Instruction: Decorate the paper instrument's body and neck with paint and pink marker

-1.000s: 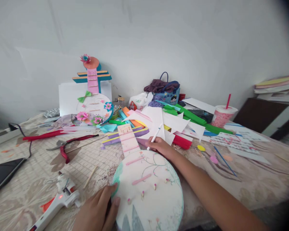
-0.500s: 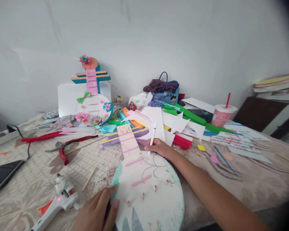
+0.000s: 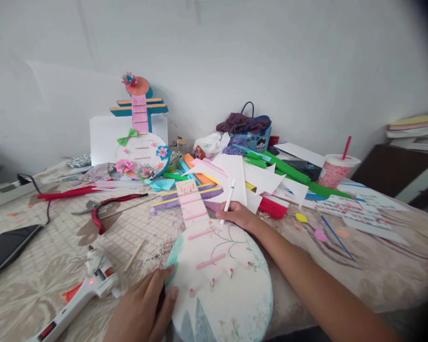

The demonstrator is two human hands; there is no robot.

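A round white cardboard lute [image 3: 231, 289], with drawn vines, grey leaf shapes, pink strips and small pegs, fills the near middle. Its pale pink neck [image 3: 192, 209] points away from me, crossed by purple and yellow bars. My left hand [image 3: 142, 301] grips the body's left rim, thumb toward its face. In my right hand [image 3: 237, 214] is a slim white pen [image 3: 229, 197], pinched near its lower end and held almost upright. The tip is at the top edge of the body, beside the neck; whether it touches cannot be made out.
A glue gun [image 3: 87, 289] with a lit red light lies at the left, near red-handled pruning shears [image 3: 100, 209]. A finished-looking lute [image 3: 141, 152] leans at the wall. Paper scraps [image 3: 231, 175] pile up behind; a pink cup [image 3: 337, 171] stands at the right.
The view has shifted slightly, so most things sit a little to the right and the background higher. Both hands keep their holds on the lute and the pen.
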